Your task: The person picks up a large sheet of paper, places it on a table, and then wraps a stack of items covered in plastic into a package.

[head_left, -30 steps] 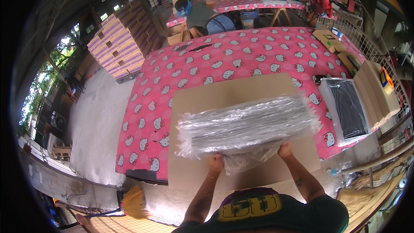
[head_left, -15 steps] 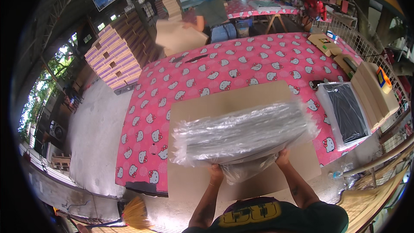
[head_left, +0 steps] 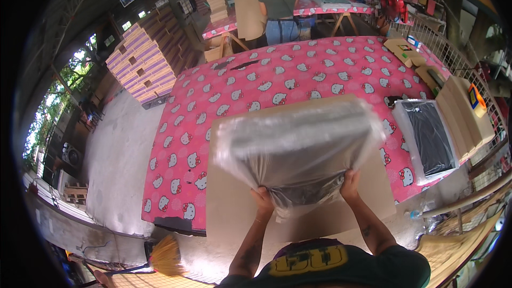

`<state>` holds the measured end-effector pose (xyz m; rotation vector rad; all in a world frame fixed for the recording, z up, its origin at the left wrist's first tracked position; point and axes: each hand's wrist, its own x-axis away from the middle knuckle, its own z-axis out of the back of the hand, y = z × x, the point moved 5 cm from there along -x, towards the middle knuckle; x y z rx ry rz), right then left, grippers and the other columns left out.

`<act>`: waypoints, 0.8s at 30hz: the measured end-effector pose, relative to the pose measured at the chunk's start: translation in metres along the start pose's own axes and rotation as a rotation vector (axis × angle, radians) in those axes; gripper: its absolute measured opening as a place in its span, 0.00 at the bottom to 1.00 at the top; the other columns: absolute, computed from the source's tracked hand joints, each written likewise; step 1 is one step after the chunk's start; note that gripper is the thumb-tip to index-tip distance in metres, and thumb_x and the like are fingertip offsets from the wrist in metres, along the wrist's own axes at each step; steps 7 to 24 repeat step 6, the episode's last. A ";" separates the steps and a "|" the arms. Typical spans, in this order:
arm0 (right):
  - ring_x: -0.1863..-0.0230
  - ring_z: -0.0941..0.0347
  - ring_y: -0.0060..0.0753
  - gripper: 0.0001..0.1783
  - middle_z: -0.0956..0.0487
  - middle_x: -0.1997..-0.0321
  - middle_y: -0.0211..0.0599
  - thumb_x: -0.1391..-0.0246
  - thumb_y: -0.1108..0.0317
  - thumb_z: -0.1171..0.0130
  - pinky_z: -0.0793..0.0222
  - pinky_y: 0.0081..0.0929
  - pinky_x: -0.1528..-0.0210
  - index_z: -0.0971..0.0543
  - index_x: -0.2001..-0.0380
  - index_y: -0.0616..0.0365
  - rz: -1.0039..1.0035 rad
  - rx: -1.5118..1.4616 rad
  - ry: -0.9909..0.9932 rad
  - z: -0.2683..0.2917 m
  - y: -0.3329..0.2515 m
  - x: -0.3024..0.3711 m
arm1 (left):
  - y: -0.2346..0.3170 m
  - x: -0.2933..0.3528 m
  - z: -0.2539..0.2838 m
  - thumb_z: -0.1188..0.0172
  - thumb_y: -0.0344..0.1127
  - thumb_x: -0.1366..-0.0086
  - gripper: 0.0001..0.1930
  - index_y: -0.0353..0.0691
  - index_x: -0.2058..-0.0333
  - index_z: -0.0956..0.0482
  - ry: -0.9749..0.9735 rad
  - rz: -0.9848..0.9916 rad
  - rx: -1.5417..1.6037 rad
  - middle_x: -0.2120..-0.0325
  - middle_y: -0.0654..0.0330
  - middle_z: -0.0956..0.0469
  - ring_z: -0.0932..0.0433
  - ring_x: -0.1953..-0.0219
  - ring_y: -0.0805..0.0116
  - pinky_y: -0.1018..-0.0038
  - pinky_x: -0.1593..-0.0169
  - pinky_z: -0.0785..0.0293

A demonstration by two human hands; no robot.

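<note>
Both my hands grip the near side of a bundle wrapped in clear plastic (head_left: 304, 149), with something dark and flat showing through the film. My left hand (head_left: 263, 201) is closed on the film at the near left corner, and my right hand (head_left: 350, 184) is closed on it at the near right. The bundle's far part is smeared by motion. Beneath it lies a large flat sheet of brown cardboard (head_left: 229, 210) on the table with a pink cartoon-print cover (head_left: 234, 82). What exactly is inside the plastic cannot be made out.
A plastic-wrapped dark panel (head_left: 428, 138) lies at the right beside upright cardboard pieces (head_left: 463, 109) with an orange tape dispenser (head_left: 477, 100) on top. Stacked boxes (head_left: 144, 64) stand far left. A broom (head_left: 166, 256) is at lower left. Behind the table a person (head_left: 280, 8) holds cardboard.
The bundle's far side has shifted away from me and more of its near face shows. My hands have moved slightly up. The person behind has turned and moved right with the cardboard.
</note>
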<state>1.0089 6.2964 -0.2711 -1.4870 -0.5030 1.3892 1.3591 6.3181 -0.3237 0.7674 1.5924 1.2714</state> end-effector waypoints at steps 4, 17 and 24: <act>0.35 0.36 0.44 0.40 0.29 0.38 0.56 0.32 0.42 0.57 0.46 0.36 0.32 0.34 0.38 0.73 -0.308 0.015 -0.068 0.004 -0.091 -0.059 | 0.093 -0.038 -0.025 0.56 0.64 0.29 0.37 0.27 0.48 0.30 -0.221 0.305 -0.270 0.56 0.40 0.26 0.26 0.53 0.50 0.59 0.48 0.32; 0.35 0.31 0.40 0.43 0.25 0.42 0.61 0.39 0.37 0.47 0.41 0.32 0.36 0.32 0.39 0.70 -0.528 -0.045 -0.076 -0.009 -0.068 -0.061 | 0.096 -0.048 -0.028 0.55 0.67 0.32 0.42 0.29 0.39 0.34 -0.207 0.320 -0.293 0.45 0.33 0.29 0.27 0.44 0.42 0.56 0.46 0.32; 0.35 0.31 0.40 0.43 0.25 0.42 0.61 0.39 0.37 0.47 0.41 0.32 0.36 0.32 0.39 0.70 -0.528 -0.045 -0.076 -0.009 -0.068 -0.061 | 0.096 -0.048 -0.028 0.55 0.67 0.32 0.42 0.29 0.39 0.34 -0.207 0.320 -0.293 0.45 0.33 0.29 0.27 0.44 0.42 0.56 0.46 0.32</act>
